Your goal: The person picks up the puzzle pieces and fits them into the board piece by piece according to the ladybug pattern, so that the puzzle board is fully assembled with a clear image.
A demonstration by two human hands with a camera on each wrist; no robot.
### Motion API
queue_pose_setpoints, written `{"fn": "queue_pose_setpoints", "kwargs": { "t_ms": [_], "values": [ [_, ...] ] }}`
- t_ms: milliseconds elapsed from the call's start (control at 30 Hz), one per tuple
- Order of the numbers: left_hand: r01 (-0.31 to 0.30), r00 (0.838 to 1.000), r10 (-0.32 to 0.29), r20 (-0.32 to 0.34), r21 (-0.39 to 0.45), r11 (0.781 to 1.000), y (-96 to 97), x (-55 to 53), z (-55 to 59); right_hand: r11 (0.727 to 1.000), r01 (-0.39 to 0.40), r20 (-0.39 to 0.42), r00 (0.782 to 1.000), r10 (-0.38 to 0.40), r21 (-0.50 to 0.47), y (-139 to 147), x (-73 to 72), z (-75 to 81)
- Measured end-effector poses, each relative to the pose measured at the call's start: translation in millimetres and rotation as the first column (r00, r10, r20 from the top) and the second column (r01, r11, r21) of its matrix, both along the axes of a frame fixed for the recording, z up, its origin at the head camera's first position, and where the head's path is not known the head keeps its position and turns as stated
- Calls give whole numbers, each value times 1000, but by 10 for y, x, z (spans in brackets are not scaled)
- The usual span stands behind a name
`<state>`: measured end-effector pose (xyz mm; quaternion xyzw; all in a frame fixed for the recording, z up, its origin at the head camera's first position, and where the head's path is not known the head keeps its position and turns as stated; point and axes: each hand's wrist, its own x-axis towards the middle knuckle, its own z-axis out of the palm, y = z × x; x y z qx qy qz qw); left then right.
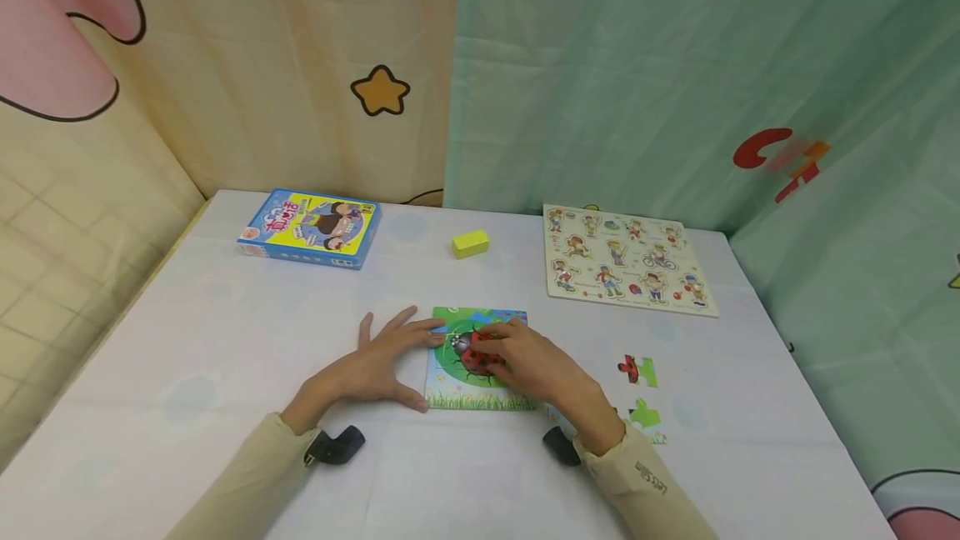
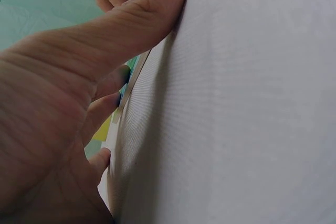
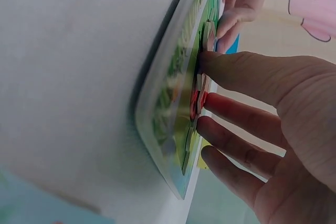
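A square ladybug jigsaw board (image 1: pixel 480 398) lies on the white table in front of me. My left hand (image 1: pixel 375 367) is spread at its left side, fingertips touching the edge and thumb by the lower left corner. Over the ladybug picture, my right hand (image 1: pixel 536 357) has bent fingers. In the right wrist view the thumb and fingertips pinch a red puzzle piece (image 3: pixel 194 103), which sits slightly raised above the board's surface. My right hand partly hides the ladybug. Loose puzzle pieces (image 1: pixel 647 372) lie right of the board, some behind my right forearm.
At the back left is a blue and yellow box (image 1: pixel 315 227). A small yellow block (image 1: pixel 470 244) stands at the back middle. The wooden peg board (image 1: pixel 626 261) with cartoon figures lies back right. Curtains (image 1: pixel 600 65) hang close behind the table.
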<state>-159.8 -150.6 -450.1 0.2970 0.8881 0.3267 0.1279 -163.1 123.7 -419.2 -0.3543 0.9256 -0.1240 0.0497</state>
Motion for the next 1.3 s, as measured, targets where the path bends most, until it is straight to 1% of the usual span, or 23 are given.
{"fn": "queue_pose_setpoints", "kwargs": {
  "t_ms": [300, 767, 900, 967, 1033, 1100, 1200, 1300],
  "values": [
    [-2, 1000, 2, 5, 1, 1000, -2, -5, -14, 999, 15, 8, 1000, -15, -34, -11, 25, 2],
    [4, 1000, -4, -18, 0, 1000, -13, -4, -24, 997, 74, -2, 997, -74, -32, -36, 54, -28],
    [2, 1000, -2, -14, -6, 1000, -17, 0, -28, 998, 63, -24, 998, -64, -32, -36, 56, -51],
    [3, 1000, -3, -10, -4, 1000, -16, -1, -41, 998, 49, -17, 999, -50, -33, -20, 60, -56],
    [4, 1000, -4, -4, -9, 1000, -11, -4, -48, 999, 42, 13, 999, -42, -29, 3, 61, -48],
    [7, 1000, -7, -7, -9, 1000, -8, -8, -55, 999, 39, 61, 997, -38, -26, 29, 57, -33],
    [9, 1000, -9, -16, -5, 1000, -10, -8, -47, 999, 39, 133, 990, -35, -27, 63, 39, 5],
    [7, 1000, -7, -19, -3, 1000, -15, -4, -34, 998, 43, 181, 983, -36, -38, 97, 23, 50]
  ]
}}
